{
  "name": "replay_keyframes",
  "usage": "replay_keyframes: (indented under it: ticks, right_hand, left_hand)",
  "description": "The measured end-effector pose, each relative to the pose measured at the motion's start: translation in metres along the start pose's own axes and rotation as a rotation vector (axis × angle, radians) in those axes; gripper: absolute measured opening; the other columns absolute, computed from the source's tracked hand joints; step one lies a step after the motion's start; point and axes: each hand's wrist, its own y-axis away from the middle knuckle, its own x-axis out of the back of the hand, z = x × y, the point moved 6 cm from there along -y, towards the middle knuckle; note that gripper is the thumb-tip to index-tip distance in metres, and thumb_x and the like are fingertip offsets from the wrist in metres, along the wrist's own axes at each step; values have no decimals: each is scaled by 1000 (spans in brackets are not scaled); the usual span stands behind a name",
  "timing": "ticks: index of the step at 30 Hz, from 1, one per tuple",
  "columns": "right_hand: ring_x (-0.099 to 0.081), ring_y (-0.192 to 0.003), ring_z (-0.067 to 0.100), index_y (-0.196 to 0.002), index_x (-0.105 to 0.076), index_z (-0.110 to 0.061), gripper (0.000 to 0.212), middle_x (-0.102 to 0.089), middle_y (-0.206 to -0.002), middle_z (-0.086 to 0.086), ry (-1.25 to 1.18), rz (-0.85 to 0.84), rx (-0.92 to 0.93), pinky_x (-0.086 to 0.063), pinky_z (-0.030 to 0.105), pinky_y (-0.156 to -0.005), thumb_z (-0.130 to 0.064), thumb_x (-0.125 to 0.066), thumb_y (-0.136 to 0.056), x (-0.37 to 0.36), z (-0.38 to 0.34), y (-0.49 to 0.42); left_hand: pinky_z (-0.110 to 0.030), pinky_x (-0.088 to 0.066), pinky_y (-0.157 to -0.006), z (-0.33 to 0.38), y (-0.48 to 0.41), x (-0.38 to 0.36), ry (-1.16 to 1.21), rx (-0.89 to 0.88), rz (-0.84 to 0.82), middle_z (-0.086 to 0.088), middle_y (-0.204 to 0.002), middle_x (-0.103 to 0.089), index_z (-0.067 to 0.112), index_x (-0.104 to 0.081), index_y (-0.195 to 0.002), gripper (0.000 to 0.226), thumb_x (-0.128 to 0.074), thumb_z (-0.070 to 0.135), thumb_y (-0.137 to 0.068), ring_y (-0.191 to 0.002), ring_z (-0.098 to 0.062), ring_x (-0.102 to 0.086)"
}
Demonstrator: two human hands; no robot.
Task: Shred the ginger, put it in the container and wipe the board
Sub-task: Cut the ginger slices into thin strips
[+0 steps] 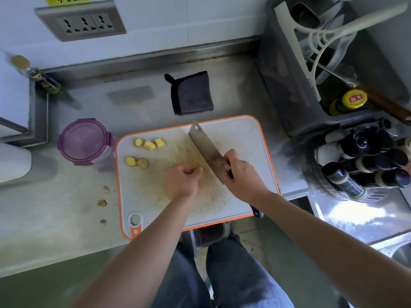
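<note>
A white cutting board [244, 138] with an orange rim lies on the steel counter. Several yellow ginger chunks [149, 145] sit at its far left. My left hand [181, 181] holds a small ginger piece [201, 170] down at the board's middle, fingers curled over it. My right hand [241, 174] grips the handle of a cleaver [203, 145], whose blade stands against that piece. A purple lidded container [83, 141] stands left of the board. A dark folded cloth [191, 93] lies behind the board.
Three ginger peel scraps [101, 203] lie on the counter left of the board. A grey rack [289, 85] with a squeegee and a yellow-capped bottle [349, 102] stands at the right, with dark bottles [364, 161] in front of it. A small bottle [44, 80] stands far left.
</note>
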Motion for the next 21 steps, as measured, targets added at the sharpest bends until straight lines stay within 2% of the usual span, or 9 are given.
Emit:
replay_keyframes:
  ticks: [4, 8, 13, 18, 21]
  right_hand:
    - [-47, -53, 21, -108, -34, -16, 19, -45, -62, -3, 122, -19, 32, -28, 28, -46, -12, -43, -92, -3, -5, 6]
    - [-49, -54, 24, -111, -35, -16, 24, -44, -61, -3, 132, -26, 30, -29, 28, -46, -11, -44, -89, -6, -6, 9]
    - [-47, -60, 22, -121, -38, -14, 27, -44, -70, -3, 166, -56, 47, -31, 28, -52, -15, -42, -94, -11, -8, 7]
    - [-44, -63, 23, -116, -44, -13, 21, -45, -79, -5, 244, 1, 96, -32, 28, -55, -15, -43, -94, 2, -13, 2]
    - [-44, -62, 24, -111, -43, -12, 18, -44, -77, -5, 234, 11, 114, -31, 28, -55, -14, -43, -93, 7, -16, 1]
  left_hand:
    - [-23, -41, -61, 10, 4, -5, -108, -134, 2, 9, -87, -71, 21, -75, -92, 15, -70, 34, -84, -79, -11, -63]
    - [-23, -41, -59, 16, 9, -2, -160, -236, 35, 9, -88, -73, 23, -75, -93, 12, -67, 30, -87, -78, -11, -65]
    - [-22, -40, -54, 15, 10, -2, -175, -231, 45, 9, -83, -72, 24, -74, -90, 10, -68, 31, -87, -72, -10, -63]
    - [-24, -44, -60, 15, 10, -3, -175, -224, 41, 8, -82, -72, 23, -74, -87, 9, -69, 30, -85, -76, -13, -65]
    - [-24, -43, -59, 15, 10, -2, -172, -216, 47, 8, -83, -72, 23, -75, -87, 9, -70, 30, -85, -76, -12, -64]
